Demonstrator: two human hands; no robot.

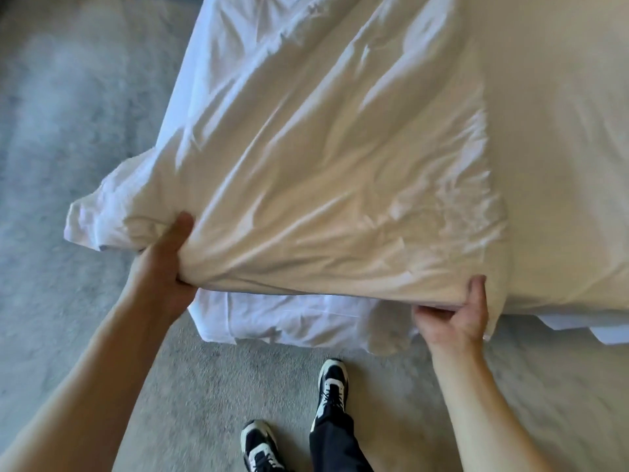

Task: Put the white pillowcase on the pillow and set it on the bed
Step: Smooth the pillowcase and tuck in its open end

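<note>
Wrinkled white cotton pillowcase [323,185] with the soft white pillow inside, filling the centre of the frame, held slanted from lower left toward upper right, far end over the bed, near edge just above the bed's corner. Loose open end of the case bunched and hanging past the grip at mid-left.

Left hand [163,267] at lower left of centre, gripping the near left corner: thumb [180,229] laid on top of the fabric, fingers curled underneath and mostly hidden, cloth gathered in tight radiating folds at the grip. Right hand [456,311] at lower right of centre, palm up under the near edge: fingertips [476,287] hooked up over the hem, thumb pressed against the underside, pinching the edge between them.

Wide bed with smooth white sheet [558,165] along the right side of the frame, corner draped in creased white cloth just beneath the pillow's near edge, sheet hem hanging at far right.

Pale grey, mottled carpet [68,131] across the left side and the bottom. Two black-and-white laced trainers [332,386] at bottom centre, one ahead of the other, with a dark trouser leg [337,444] above the nearer edge. Bare forearms entering from both lower corners. Slight motion blur over the whole picture.
</note>
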